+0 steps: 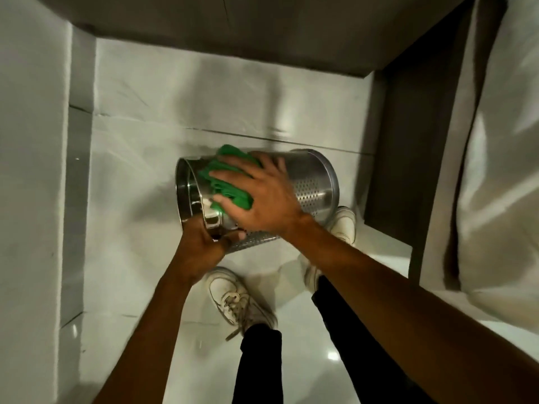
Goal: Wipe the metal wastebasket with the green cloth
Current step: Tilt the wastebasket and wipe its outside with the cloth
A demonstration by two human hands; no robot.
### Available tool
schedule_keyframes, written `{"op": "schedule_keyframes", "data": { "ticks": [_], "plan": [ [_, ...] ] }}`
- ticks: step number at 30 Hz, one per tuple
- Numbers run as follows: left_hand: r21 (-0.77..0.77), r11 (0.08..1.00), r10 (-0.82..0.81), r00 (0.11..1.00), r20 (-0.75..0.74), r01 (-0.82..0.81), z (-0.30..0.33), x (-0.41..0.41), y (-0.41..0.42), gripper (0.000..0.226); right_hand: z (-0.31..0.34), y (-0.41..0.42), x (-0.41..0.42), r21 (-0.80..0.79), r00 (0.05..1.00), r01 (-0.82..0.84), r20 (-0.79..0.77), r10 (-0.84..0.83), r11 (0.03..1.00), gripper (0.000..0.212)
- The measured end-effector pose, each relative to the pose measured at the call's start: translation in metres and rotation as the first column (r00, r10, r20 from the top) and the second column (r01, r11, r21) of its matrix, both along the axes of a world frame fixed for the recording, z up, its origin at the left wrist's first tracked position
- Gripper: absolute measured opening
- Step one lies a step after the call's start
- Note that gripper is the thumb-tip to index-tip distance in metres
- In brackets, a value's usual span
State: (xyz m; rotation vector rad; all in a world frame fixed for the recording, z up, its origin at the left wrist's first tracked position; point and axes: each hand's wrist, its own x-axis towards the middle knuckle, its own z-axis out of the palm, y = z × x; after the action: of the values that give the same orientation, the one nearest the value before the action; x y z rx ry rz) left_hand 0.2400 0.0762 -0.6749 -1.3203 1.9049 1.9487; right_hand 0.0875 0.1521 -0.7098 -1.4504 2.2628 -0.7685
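The metal wastebasket (313, 182) is a shiny steel cylinder with bands of small holes. It is held tilted on its side above the floor, open mouth to the left. My left hand (204, 246) grips its rim at the lower left. My right hand (262, 193) lies flat on the upper side, fingers spread, pressing the folded green cloth (224, 185) against the steel near the rim. Most of the cloth is hidden under my palm.
Glossy white floor tiles (163, 118) lie below. My white sneakers (233, 298) stand under the basket, the other one (344, 223) partly behind it. A white wall (29, 170) runs along the left, a dark cabinet panel (405, 170) and white curtain (501, 170) on the right.
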Motion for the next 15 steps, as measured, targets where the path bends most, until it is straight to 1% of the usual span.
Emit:
{"op": "schedule_keyframes", "data": {
  "ticks": [1, 2, 3, 4, 5, 6, 7, 8, 11, 13, 15],
  "plan": [
    [0.009, 0.999, -0.035, 0.999, 0.042, 0.035, -0.003, 0.007, 0.003, 0.051, -0.013, 0.02, -0.013, 0.109, 0.998, 0.068, 0.0, -0.069, 0.992, 0.05],
    [0.022, 0.998, -0.064, 0.994, 0.084, 0.062, -0.004, 0.013, 0.005, 0.055, -0.026, 0.04, -0.029, 0.236, 0.982, 0.188, -0.019, -0.189, 0.953, 0.049],
    [0.043, 0.996, -0.088, 0.99, 0.113, 0.084, -0.004, 0.018, 0.003, 0.055, -0.038, 0.059, -0.048, 0.363, 0.945, 0.317, -0.042, -0.325, 0.876, 0.05],
    [0.075, 0.994, -0.093, 0.987, 0.131, 0.084, -0.003, 0.019, -0.002, 0.052, -0.047, 0.074, -0.065, 0.481, 0.894, 0.415, -0.056, -0.445, 0.772, 0.052],
    [0.119, 0.991, -0.073, 0.988, 0.139, 0.056, -0.003, 0.017, -0.009, 0.047, -0.052, 0.081, -0.079, 0.564, 0.848, 0.464, -0.061, -0.527, 0.683, 0.054],
    [0.155, 0.986, -0.088, 0.987, 0.136, 0.067, -0.001, 0.007, -0.015, 0.042, -0.052, 0.09, -0.089, 0.622, 0.814, 0.472, -0.035, -0.58, 0.624, 0.055],
    [0.166, 0.983, -0.103, 0.986, 0.129, 0.081, 0.0, -0.003, -0.023, 0.039, -0.052, 0.087, -0.091, 0.634, 0.829, 0.422, 0.02, -0.559, 0.648, 0.055],
    [0.163, 0.981, -0.123, 0.986, 0.116, 0.104, 0.003, -0.013, -0.031, 0.038, -0.048, 0.078, -0.088, 0.622, 0.856, 0.356, 0.082, -0.51, 0.698, 0.053],
    [0.134, 0.977, -0.175, 0.982, 0.076, 0.164, 0.01, -0.038, -0.042, 0.04, -0.025, 0.036, -0.058, 0.446, 0.891, 0.288, 0.2, -0.408, 0.848, 0.053],
    [0.101, 0.977, -0.197, 0.979, 0.056, 0.191, 0.01, -0.039, -0.039, 0.04, -0.003, 0.002, -0.033, 0.315, 0.921, 0.272, 0.19, -0.341, 0.909, 0.054],
    [0.056, 0.975, -0.216, 0.975, 0.049, 0.213, 0.009, -0.031, -0.029, 0.042, 0.017, -0.029, -0.02, 0.145, 0.949, 0.242, 0.169, -0.265, 0.959, 0.05]
  ]
}}
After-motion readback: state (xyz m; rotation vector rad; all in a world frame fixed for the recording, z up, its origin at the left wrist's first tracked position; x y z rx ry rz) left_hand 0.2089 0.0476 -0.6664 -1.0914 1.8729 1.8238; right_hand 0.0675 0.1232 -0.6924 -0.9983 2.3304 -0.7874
